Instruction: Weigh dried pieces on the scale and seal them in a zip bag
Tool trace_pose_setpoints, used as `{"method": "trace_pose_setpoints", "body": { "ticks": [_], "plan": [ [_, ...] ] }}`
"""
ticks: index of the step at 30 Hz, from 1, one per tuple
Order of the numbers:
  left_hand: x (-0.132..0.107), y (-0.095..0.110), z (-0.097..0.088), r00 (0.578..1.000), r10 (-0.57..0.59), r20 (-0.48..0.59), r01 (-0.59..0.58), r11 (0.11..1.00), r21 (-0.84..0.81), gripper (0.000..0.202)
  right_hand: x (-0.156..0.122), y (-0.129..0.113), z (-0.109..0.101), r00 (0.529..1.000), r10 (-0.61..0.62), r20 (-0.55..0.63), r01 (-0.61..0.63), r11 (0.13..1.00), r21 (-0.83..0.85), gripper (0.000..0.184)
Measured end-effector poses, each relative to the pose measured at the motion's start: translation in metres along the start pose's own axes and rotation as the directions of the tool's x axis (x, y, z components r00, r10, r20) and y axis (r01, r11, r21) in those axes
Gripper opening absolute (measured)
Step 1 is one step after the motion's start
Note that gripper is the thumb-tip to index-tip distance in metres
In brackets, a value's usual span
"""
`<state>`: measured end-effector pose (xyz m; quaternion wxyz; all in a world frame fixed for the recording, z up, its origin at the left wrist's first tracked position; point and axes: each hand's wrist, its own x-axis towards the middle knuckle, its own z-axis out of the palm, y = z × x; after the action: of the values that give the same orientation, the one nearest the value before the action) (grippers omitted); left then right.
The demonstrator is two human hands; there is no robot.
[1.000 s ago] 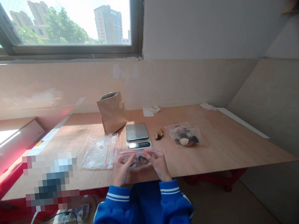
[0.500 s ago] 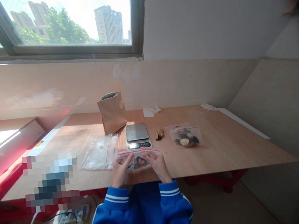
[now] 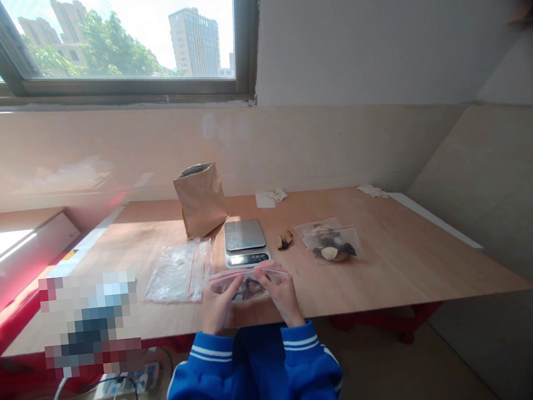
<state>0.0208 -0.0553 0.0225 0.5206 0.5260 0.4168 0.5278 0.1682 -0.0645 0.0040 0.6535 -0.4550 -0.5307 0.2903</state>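
Clear zip bag of dark pieces, low centre of frame at the near edge of the wooden table, pinched at its top edge by left hand and right hand, just before the kitchen scale, stack of empty bags to its left.

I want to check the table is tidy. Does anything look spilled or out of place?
Two small brown pieces lie loose on the table, between the scale and the filled bag, outside any bag. Crumpled paper scraps sit at the far edge. Both hands hold a zip bag with dark pieces.
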Motion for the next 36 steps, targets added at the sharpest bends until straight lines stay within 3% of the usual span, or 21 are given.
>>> {"method": "trace_pose_setpoints", "body": {
  "ticks": [7,12,17,21,27,32,36],
  "plan": [
    [-0.003,0.007,0.008,1.0,0.005,0.007,-0.005,1.0,-0.005,0.025,-0.001,-0.012,-0.006,0.998,0.023,-0.051,-0.024,0.999,-0.022,0.013],
    [-0.003,0.01,0.006,0.998,0.055,0.0,-0.055,0.998,0.003,0.023,-0.001,-0.014,-0.007,0.999,0.013,0.049,-0.016,0.998,0.066,0.016],
    [-0.003,0.014,0.006,0.994,0.057,0.088,-0.059,0.998,0.014,0.022,-0.001,-0.013,-0.005,0.993,0.021,0.115,-0.031,0.996,0.088,0.014],
    [-0.004,0.012,0.008,0.992,0.073,0.1,-0.076,0.997,0.032,0.019,-0.001,-0.011,-0.003,0.997,0.014,0.071,-0.022,0.994,0.108,0.011],
    [-0.005,0.007,0.014,0.998,0.011,0.069,-0.011,1.0,-0.004,0.022,-0.002,-0.011,0.006,0.999,0.019,-0.038,-0.017,0.998,0.055,0.011],
    [-0.007,0.005,0.014,0.995,0.095,-0.044,-0.096,0.995,-0.033,0.017,-0.004,-0.012,0.016,1.0,-0.001,-0.029,0.002,1.0,0.011,0.014],
    [-0.007,0.006,0.015,0.993,0.114,0.009,-0.113,0.992,-0.046,0.019,-0.005,-0.013,0.019,0.996,0.016,-0.092,-0.011,0.998,0.055,0.013]
  ]
}}
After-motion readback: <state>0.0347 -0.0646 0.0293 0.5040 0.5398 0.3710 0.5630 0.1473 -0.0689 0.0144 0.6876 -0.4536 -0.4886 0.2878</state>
